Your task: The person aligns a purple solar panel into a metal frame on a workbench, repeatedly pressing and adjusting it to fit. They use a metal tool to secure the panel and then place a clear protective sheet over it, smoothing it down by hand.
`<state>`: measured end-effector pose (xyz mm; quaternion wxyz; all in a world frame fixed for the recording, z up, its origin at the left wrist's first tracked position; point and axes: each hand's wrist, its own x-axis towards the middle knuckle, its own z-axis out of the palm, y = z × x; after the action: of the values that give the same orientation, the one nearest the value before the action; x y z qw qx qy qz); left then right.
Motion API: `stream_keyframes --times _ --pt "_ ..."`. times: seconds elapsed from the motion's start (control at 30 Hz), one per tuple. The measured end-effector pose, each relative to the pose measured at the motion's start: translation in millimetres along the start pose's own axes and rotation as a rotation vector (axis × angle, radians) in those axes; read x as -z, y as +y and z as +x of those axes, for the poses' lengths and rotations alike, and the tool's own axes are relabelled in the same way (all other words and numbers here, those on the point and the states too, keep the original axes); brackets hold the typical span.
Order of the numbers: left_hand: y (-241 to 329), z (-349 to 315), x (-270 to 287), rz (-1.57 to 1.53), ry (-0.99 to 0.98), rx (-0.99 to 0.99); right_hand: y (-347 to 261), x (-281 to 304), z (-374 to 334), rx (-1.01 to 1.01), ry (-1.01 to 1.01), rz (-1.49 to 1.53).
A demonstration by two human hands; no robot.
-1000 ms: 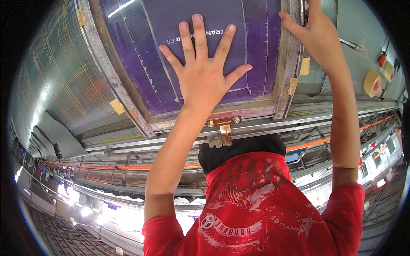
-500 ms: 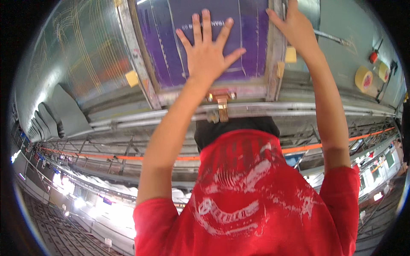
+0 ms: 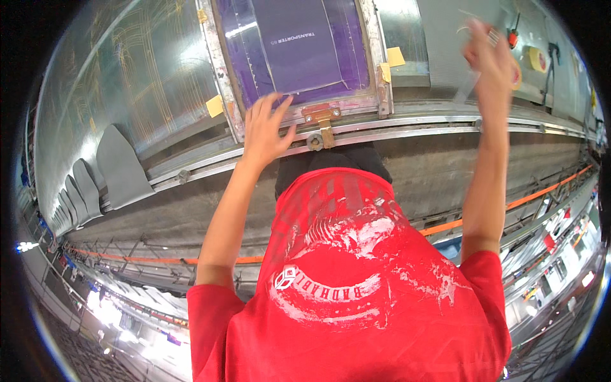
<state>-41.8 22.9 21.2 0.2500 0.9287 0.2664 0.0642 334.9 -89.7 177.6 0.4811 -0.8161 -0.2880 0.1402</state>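
Note:
A screen-printing frame (image 3: 382, 89) with a translucent purple mesh (image 3: 356, 63) lies on the table before me, with a dark panel (image 3: 296, 48) bearing pale lettering showing through it. My left hand (image 3: 262, 132) is open at the frame's near left edge, fingers loosely spread. It holds nothing. Off to the right, my right hand (image 3: 489, 63) is over the grey surface, smeared by motion. Its fingers look curled, and a pale streak shows beside it; what they hold is unclear. Close to it are a red-handled screwdriver (image 3: 513, 39) and a tape roll (image 3: 516, 75) partly behind the hand.
A brass-coloured hinge clamp (image 3: 326, 130) joins the frame's near edge to a metal rail (image 3: 420, 125). Yellow tape pieces (image 3: 395, 56) stick beside the frame. Another yellow tape roll (image 3: 536, 59) and a black tool (image 3: 552, 54) lie right. Grey flaps (image 3: 121, 169) hang at left.
My left hand has drawn back from the middle of the mesh to the near edge. My right hand has left the frame's right side and its fingers have curled. The view has shifted.

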Motion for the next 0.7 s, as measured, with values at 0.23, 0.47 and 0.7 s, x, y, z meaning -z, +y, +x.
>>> stream_keyframes --times 0.23,0.47,0.7 --pt "-30 -25 -14 -0.007 0.085 -0.069 -82 86 -97 -0.130 -0.283 0.623" --pt "-9 -23 18 -0.056 0.199 -0.161 -117 59 -142 -0.078 -0.019 -0.096" --pt "-7 -19 16 -0.068 0.187 -0.179 -111 -9 -171 -0.185 -0.286 0.756"
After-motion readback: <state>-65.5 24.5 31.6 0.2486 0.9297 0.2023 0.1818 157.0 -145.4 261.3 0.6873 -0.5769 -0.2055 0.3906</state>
